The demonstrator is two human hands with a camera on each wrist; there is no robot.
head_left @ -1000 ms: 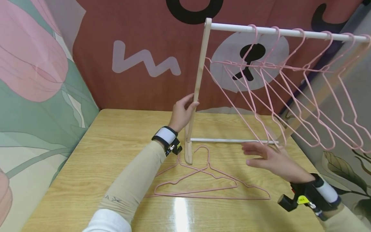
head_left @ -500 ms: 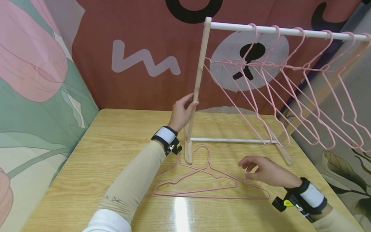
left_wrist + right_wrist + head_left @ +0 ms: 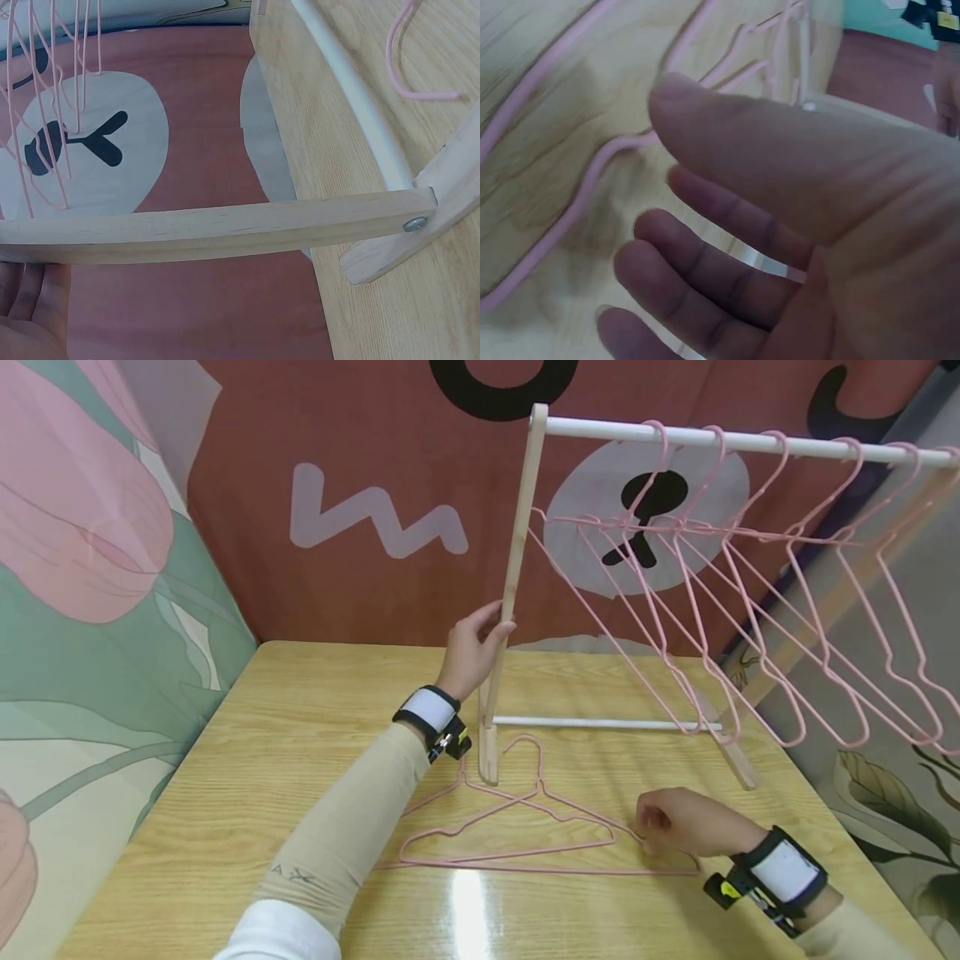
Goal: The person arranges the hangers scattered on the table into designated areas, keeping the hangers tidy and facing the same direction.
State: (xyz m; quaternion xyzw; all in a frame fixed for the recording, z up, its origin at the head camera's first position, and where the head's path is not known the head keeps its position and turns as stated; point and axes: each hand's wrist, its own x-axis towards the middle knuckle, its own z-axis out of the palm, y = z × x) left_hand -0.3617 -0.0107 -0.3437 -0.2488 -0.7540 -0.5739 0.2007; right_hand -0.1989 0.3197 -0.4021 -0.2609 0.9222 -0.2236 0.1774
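Note:
In the head view my left hand [image 3: 471, 650] grips the left wooden post [image 3: 522, 518] of a garment rack. The left wrist view shows the post [image 3: 217, 229] with part of the left hand [image 3: 34, 307] against it. Two pink wire hangers lie overlapped on the table; one clothes hanger [image 3: 555, 871] reaches toward my right hand [image 3: 693, 822]. Loosely bent, the right hand's fingers hover over that hanger's right end. From the right wrist, the thumb covers part of the hanger [image 3: 592, 176], and a gap separates thumb and fingers; no grip shows.
Several pink hangers [image 3: 738, 581] hang from the white top rail [image 3: 600, 431] at the right. A lower white rod [image 3: 600, 723] joins the rack's feet on the wooden table [image 3: 300, 727]. Printed fabric [image 3: 360, 602] covers the wall behind.
My right hand has come down and toward me from beside the hanging hangers to the end of the hanger on the table, its fingers bending more. The left hand stays on the post.

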